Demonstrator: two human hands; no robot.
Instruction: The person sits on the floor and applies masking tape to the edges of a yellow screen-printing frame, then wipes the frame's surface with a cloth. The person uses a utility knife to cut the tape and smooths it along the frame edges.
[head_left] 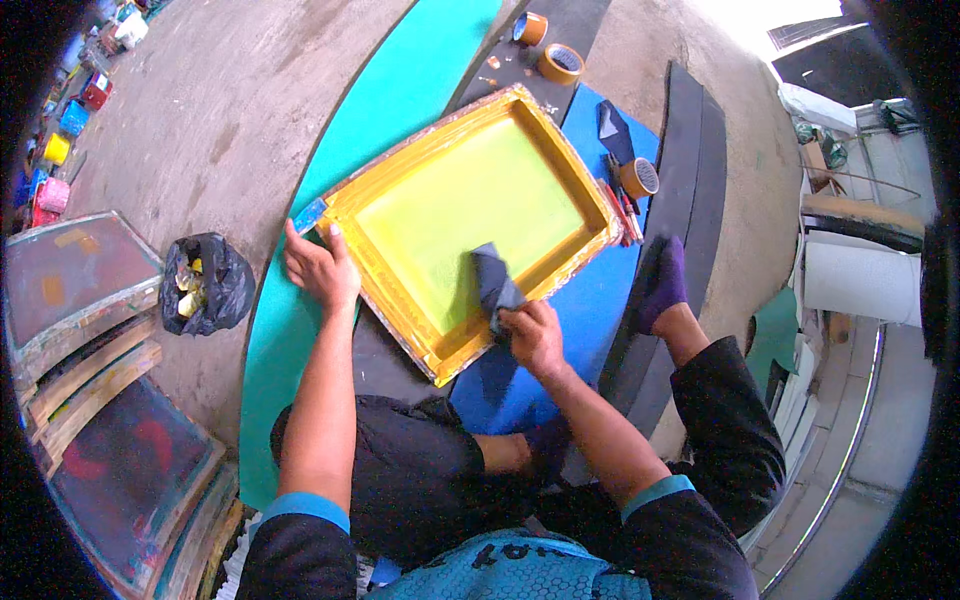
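A screen printing frame [380,262] with yellow mesh and yellow-taped inner sides lies tilted across the mats in front of me. My left hand [323,268] grips its left corner, thumb on top, beside a small blue patch on that corner. In my right hand [535,337] is a dark grey cloth [494,283], held closed at its lower end. The cloth hangs over the near right part of the mesh. Whether it touches the mesh I cannot tell.
Under the frame are a teal mat [345,150], a blue mat [600,270] and dark mats [690,170]. Brown tape rolls [560,64] and another dark cloth [614,132] lie beyond. A black bag [225,290] and stacked screens [80,285] stand left; paint containers [73,118] line the far left.
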